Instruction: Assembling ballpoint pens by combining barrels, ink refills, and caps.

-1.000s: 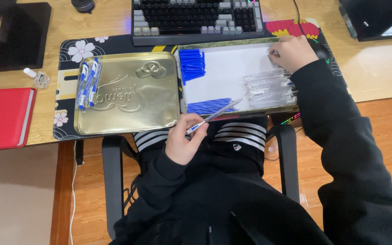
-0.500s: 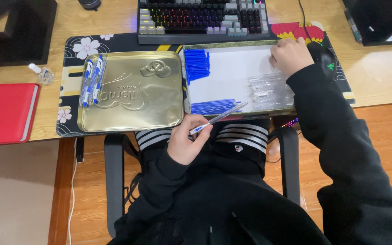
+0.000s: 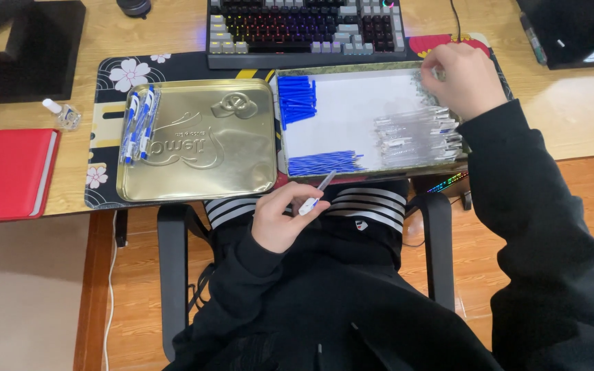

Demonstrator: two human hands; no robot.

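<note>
Down at lower centre of the frame, the left hand (image 3: 284,223) is sitting in the lap, just below the front edge of the wooden surface (image 3: 579,117), with its grip closed around a partly built pen with a clear barrel and a blue-and-white end (image 3: 316,194). That pen's long axis runs diagonally, tip pointing up and right toward the shallow white-lined tray (image 3: 359,113) straight above it.

Up at the top right, the right hand (image 3: 463,77) is curled at the far right corner of that tray, fingertips pinched down on something small there. Too tiny to tell what, and I can't say whether it's actually got hold of anything.

So the two hands are well apart: right one high in the frame, left one low, and the tray between them. The heap of clear plastic pen barrels (image 3: 417,137) lies just below the right hand, long axes roughly left-right. The bunch of blue refills (image 3: 323,163) along the tray's lower edge is much nearer the left hand, almost directly above the pen tip. Another stack of blue pen parts (image 3: 297,101) sits in the tray's upper left corner.

Left of the tray there's a gold metal tin lid (image 3: 197,141) with a few finished blue-and-white pens (image 3: 138,125) on its left edge.
</note>
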